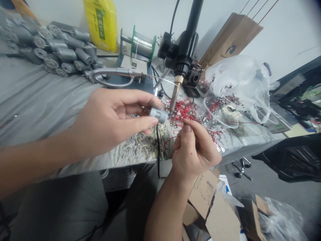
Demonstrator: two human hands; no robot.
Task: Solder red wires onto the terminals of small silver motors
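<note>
Between the thumb and fingers of my left hand (112, 124) is a small grey cylindrical motor (158, 115), held on its side with one end facing right. A soldering iron (175, 97), clamped upright in a black stand, has its tip right by that end; whether they touch I cannot tell. My right hand (194, 144) is closed in a pinch just right of the tip. A thin red wire (170, 138) runs out from its fingers and curves down; its pinched part is hidden. Behind the hands lies a pile of red wires with small metal parts (184, 109).
Many grey motors (66, 55) are heaped at the back left. A solder spool (142, 47) and its flexible metal feed tube (110, 72) stand behind my left hand. To the right are a clear plastic bag (240, 80) and a plastic tub (218, 117). Cardboard boxes (220, 217) lie below.
</note>
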